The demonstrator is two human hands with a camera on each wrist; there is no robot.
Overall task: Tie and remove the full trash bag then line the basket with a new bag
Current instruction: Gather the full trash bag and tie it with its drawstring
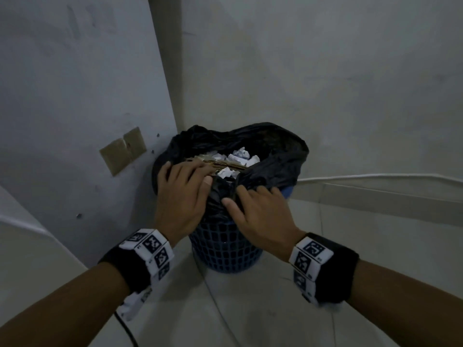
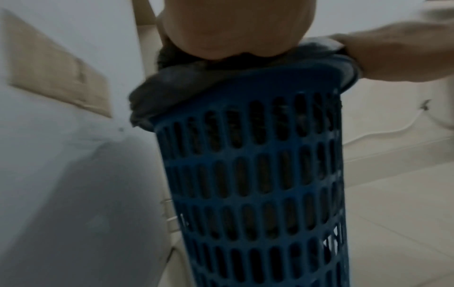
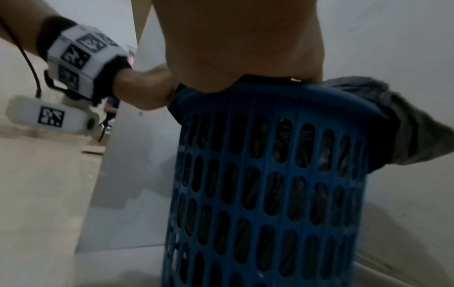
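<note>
The full black trash bag (image 1: 263,156) sits in the blue basket (image 1: 225,249) in the corner, its top folded over the rim. The left hand (image 1: 180,194) and the right hand (image 1: 260,216) lie on the near edge, fingers curled into the plastic, probably to peel it off the rim for tying, though whether they truly pinch it I cannot tell.

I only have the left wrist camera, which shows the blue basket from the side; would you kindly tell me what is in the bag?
Observer: The head view shows crumpled white paper and a strip of cardboard at the top of the black bag.
Operator: Thank you. What are the left fingers doing?
Observer: The left hand lies over the bag's left edge, with its fingers reaching onto the cardboard.
Operator: And the right fingers?
Observer: The right hand has its fingers curled into bunched plastic at the bag's near edge, above the basket.
Operator: Is the bag tied?
Observer: No, its mouth gapes open.
</note>
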